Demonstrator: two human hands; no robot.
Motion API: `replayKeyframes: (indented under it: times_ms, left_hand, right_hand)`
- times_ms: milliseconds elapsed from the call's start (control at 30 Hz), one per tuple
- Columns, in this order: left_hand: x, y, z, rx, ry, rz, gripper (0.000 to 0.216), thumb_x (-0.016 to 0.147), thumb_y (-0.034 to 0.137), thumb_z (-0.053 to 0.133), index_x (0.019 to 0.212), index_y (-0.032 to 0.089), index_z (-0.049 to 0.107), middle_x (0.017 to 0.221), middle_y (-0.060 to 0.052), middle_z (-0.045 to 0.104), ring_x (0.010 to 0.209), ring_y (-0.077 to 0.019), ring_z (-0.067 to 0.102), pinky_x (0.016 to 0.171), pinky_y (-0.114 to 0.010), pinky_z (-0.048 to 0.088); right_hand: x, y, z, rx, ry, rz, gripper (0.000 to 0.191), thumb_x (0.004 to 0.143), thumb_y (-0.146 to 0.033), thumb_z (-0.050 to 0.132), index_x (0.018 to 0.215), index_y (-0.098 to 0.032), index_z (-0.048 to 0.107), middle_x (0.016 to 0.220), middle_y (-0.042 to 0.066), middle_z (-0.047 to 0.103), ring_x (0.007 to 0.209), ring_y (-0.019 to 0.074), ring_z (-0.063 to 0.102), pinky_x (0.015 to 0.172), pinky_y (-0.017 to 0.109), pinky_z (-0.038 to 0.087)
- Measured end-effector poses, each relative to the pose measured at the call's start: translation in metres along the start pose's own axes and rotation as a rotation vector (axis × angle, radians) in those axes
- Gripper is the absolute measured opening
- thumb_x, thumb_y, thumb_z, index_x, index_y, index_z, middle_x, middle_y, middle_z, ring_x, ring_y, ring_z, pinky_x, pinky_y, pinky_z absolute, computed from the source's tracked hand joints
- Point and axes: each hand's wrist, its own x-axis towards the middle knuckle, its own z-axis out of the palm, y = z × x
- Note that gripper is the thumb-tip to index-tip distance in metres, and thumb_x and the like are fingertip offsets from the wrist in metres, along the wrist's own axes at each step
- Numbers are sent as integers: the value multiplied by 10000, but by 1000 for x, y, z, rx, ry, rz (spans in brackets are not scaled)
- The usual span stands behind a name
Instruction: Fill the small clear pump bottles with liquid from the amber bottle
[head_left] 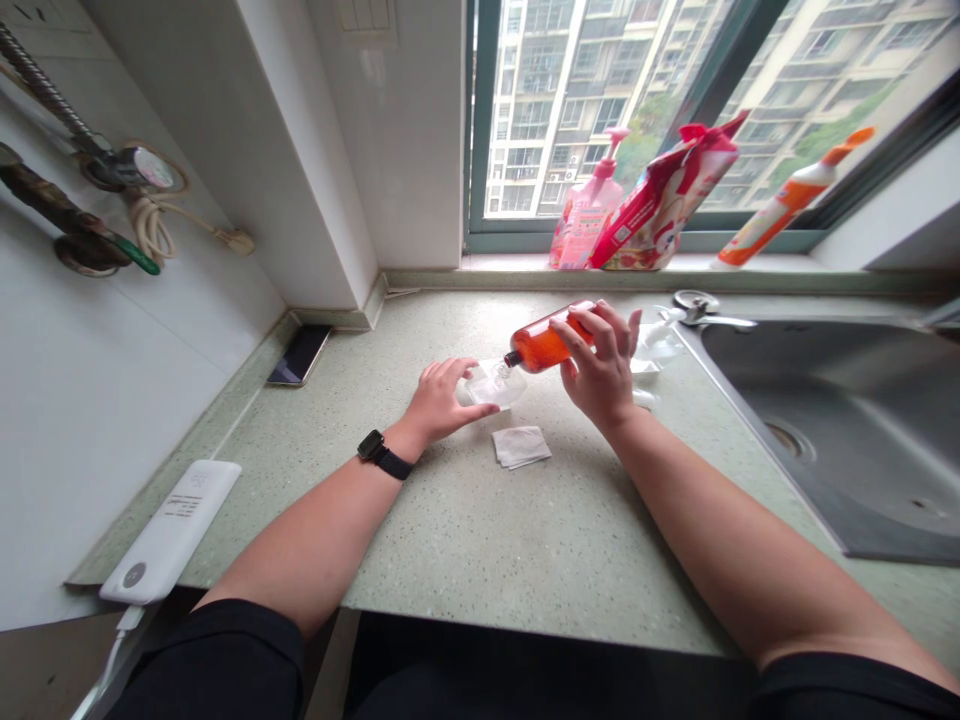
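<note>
Item 1. Right hand (600, 375): fingers wrapped over the body of an amber bottle (544, 347), grasping it. Bottle is tilted almost level, neck pointing away from the palm toward the left hand, base hidden under the fingers

Item 2. Left hand (442, 400): closed around a clear container (499, 385), thumb below, fingers over the top. Container rests on the countertop (487, 530); its open end meets the bottle's neck, between the two grips. Whether liquid is passing cannot be told

Item 3. Black watch (382, 455): on the left wrist, just behind that grip

Item 4. Folded white paper (521, 446): flat on the countertop, just on the person's side of both grips, touching neither

Item 5. Clear plastic piece (660, 342): just beyond the right hand's knuckles, toward the sink (862, 420); its shape is unclear

Item 6. Scissors (701, 308): at the sink's rim, beyond the right grip

Item 7. Window sill, well beyond both grips: pink pump bottle (589, 205), red pouch (664, 200) leaning against it, orange-capped bottle (787, 200) lying slanted

Item 8. Phone (300, 355): face up by the wall, outward from the left grip, apart

Item 9. White power bank (172, 530): at the countertop's edge, well behind the left grip
</note>
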Motion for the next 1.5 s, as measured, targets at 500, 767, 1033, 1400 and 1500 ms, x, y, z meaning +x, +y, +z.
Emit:
replayKeyframes:
  times_ms: [500, 767, 1033, 1400, 1500]
  left_hand:
    - [0, 0, 0, 3, -4, -3, 687, 825, 676, 863, 1331, 283, 615, 1181, -66, 742, 1164, -338, 688, 1108, -591, 494]
    - [0, 1, 0, 0, -7, -2, 689, 827, 673, 863, 1333, 276, 615, 1183, -70, 742, 1170, -341, 684, 1099, -584, 495]
    - [0, 1, 0, -1, -6, -2, 689, 827, 666, 867, 1331, 270, 613, 1186, -68, 743, 1167, -337, 680, 1104, -582, 489]
    - [1, 1, 0, 3, -5, -4, 695, 819, 662, 877, 1323, 264, 612, 1183, -67, 746, 1159, -335, 680, 1103, -580, 490]
    - [0, 1, -1, 3, -6, -1, 698, 824, 669, 869, 1330, 263, 614, 1189, -71, 746, 1162, -337, 681, 1095, -581, 495]
  right_hand:
    - [0, 0, -1, -22, -17, 2, 873, 864, -55, 621, 1607, -474, 433, 1499, 54, 584, 1550, 403, 428, 1291, 809, 205]
    - [2, -2, -3, -17, -60, 37, 939, 858, -58, 612, 1648, -507, 375, 1512, 47, 579, 1550, 420, 421, 1282, 829, 187]
    - [1, -1, -3, -8, -16, -6, 888, 877, -56, 606, 1631, -481, 410, 1509, 51, 579, 1546, 402, 426, 1292, 805, 205]
    - [3, 0, -2, 8, 31, -39, 937, 891, -43, 603, 1664, -509, 347, 1509, 40, 582, 1533, 389, 448, 1293, 810, 196]
    - [3, 0, -3, -10, 35, -45, 942, 898, -46, 609, 1667, -515, 332, 1499, 42, 585, 1529, 391, 457, 1288, 813, 210]
